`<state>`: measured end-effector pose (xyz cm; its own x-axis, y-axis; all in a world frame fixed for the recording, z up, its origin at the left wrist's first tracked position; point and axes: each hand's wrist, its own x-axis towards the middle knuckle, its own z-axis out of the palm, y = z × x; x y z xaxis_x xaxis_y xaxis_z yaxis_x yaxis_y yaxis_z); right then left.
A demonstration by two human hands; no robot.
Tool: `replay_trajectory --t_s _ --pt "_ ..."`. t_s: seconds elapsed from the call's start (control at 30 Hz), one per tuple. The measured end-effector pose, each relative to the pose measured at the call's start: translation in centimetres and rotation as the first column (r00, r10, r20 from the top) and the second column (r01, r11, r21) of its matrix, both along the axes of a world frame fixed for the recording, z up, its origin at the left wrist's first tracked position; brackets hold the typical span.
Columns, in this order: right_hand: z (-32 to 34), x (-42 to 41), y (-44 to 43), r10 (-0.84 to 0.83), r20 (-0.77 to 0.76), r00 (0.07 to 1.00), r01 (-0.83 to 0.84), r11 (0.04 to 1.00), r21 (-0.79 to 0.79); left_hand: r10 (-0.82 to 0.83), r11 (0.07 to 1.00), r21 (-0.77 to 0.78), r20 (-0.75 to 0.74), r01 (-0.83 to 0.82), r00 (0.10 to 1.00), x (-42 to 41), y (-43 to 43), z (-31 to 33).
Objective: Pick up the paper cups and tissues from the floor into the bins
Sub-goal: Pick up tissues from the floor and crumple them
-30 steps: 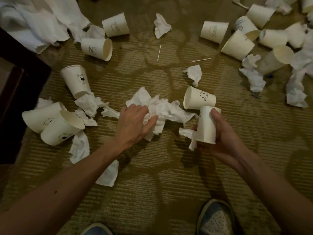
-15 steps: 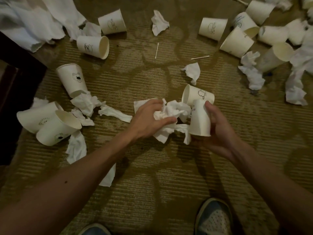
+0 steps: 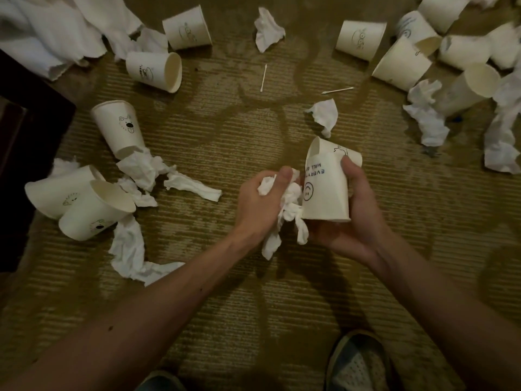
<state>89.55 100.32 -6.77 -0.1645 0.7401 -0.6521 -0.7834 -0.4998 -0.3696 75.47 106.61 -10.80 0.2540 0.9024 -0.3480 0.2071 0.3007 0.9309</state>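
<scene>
My right hand point(image 3: 352, 218) grips a white paper cup point(image 3: 324, 193) with a smiley face and blue print, held upside down above the carpet. Behind that cup lies another cup point(image 3: 338, 150) on its side. My left hand point(image 3: 259, 201) clutches a bunch of crumpled white tissue point(image 3: 287, 213), pressed against the held cup's side, with loose ends hanging below. More cups lie on the floor at the left point(image 3: 118, 128) point(image 3: 95, 210) and back point(image 3: 155, 70). Loose tissues lie at the left point(image 3: 146, 170) and lower left point(image 3: 129, 249).
A heap of cups point(image 3: 403, 63) and tissues point(image 3: 425, 114) fills the back right. Two cotton swabs point(image 3: 263, 79) lie mid-floor. Dark furniture point(image 3: 25, 142) stands at the left edge, white cloth point(image 3: 56, 26) at back left. My shoes point(image 3: 361, 365) show at the bottom.
My left hand gathered the tissue off the carpet and brought it right, up against the cup. The right hand turned the cup so its print shows.
</scene>
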Motion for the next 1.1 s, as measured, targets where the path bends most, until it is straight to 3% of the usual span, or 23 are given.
replay_trajectory --t_s 0.1,0.23,0.43,0.57,0.77,0.97,1.03,1.1 --pt "0.4 -0.7 0.4 -0.098 -0.022 0.995 0.099 0.995 0.022 0.116 0.988 -0.099 0.006 -0.115 0.993 0.6 -0.4 0.9" --pt "2.1 -0.8 1.8 -0.207 -0.044 0.977 0.207 0.978 0.013 0.098 0.968 -0.237 0.069 -0.079 0.993 1.5 0.1 3.8" --pt "10.5 -1.8 2.9 -0.241 0.083 0.967 0.242 0.97 0.006 0.087 0.985 -0.148 0.0 -0.086 0.996 2.0 1.4 14.3" --pt "21.4 -1.6 1.7 -0.263 -0.002 0.965 0.262 0.962 0.07 0.113 0.993 -0.015 -0.064 -0.114 0.992 3.6 1.0 26.1" --pt "43.2 1.7 -2.3 -0.26 -0.04 0.965 0.262 0.96 0.095 -0.104 0.989 0.101 -0.07 0.111 0.992 7.1 -2.2 48.3" --pt "64.2 5.1 -6.1 -0.262 0.041 0.964 0.259 0.963 0.071 -0.33 0.891 0.242 -0.233 0.383 0.915 9.1 -5.4 68.3" --pt "69.3 5.5 -7.5 -0.302 0.057 0.952 0.298 0.952 0.062 -0.378 0.877 0.229 -0.212 0.422 0.901 9.7 -5.9 73.8" --pt "74.2 5.4 -8.6 -0.36 0.054 0.932 0.354 0.93 0.097 -0.404 0.9 0.142 -0.08 0.412 0.911 10.2 -6.3 78.7"
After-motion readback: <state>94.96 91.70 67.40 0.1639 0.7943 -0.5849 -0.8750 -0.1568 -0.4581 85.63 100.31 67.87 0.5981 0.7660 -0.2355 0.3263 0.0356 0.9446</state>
